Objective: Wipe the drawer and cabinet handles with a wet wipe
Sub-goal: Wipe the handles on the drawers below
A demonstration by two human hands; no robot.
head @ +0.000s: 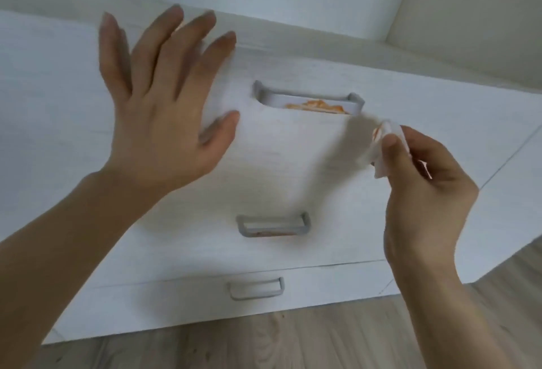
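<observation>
While the right hand [422, 181] pinches the stained wipe [387, 145] at right centre, left hand [158, 110] is spread, empty, upper left. Top handle [308, 98] at centre shows orange grime; risk: dirty wipe smears it.

**What we count**

We see three grey handles: the top handle [308, 98], the middle handle [273, 224] and the bottom handle [256, 288]. We count two hands, the left hand [164, 110] and the right hand [425, 192], and one wipe [384, 148].

Top handle [308, 98] unobstructed between left hand [158, 110] and right hand [422, 192]
</observation>
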